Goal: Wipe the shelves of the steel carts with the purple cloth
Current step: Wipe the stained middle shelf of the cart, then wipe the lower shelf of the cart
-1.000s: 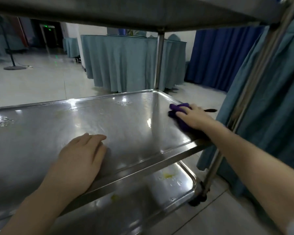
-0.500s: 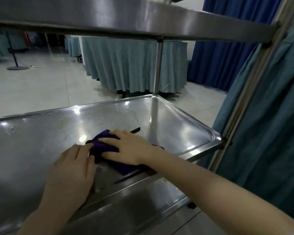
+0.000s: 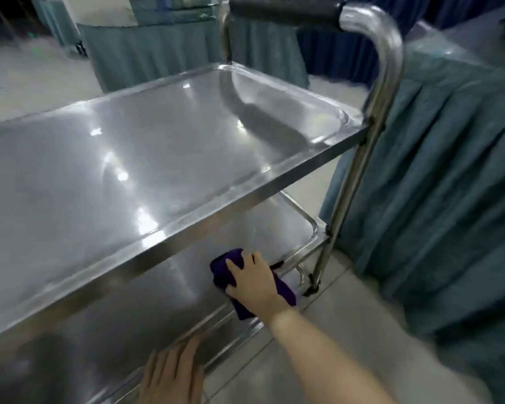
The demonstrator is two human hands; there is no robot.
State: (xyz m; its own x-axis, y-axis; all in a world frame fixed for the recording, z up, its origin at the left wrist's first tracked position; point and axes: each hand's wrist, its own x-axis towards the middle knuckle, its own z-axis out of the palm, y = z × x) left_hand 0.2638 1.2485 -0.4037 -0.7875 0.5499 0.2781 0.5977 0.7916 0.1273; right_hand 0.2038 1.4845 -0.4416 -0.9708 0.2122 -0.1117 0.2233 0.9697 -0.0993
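View: The head has come up. A moment ago it peered in under the top tray; now it looks down on the broad, shiny upper steel shelf (image 3: 158,158) of the steel cart, with the curved steel push handle and its dark grip (image 3: 286,8) at the far right end.

Cloth: The crumpled purple cloth (image 3: 226,263) has travelled. One second back it sat at the far right corner, half a second back it was near the front middle, and now it lies toward the right end of the lower steel shelf (image 3: 158,293), just inside the front rim.

Right hand: The right hand (image 3: 254,282) lies on top of the cloth, fingers spread flat and pressing it down on the metal. It is a push, not a pinch.

Left hand: The left hand (image 3: 172,374) is where it was, flat on the front rim with fingers straight and close together, bracing and holding nothing.

Which shelf: This is probably the same tray as before, seen from higher up. The frame is smeared, though, so I cannot say for sure that no shelf lies beneath it.

Meaning for the task: The strokes are sweeping back and forth across this level, so the wipe is mid-pass, not done. The upper shelf gleams, but that alone does not show it has been wiped.

Surroundings: Teal draped fabric (image 3: 449,170) hangs just beside the cart's right post, and pale floor tiles (image 3: 274,374) show below.
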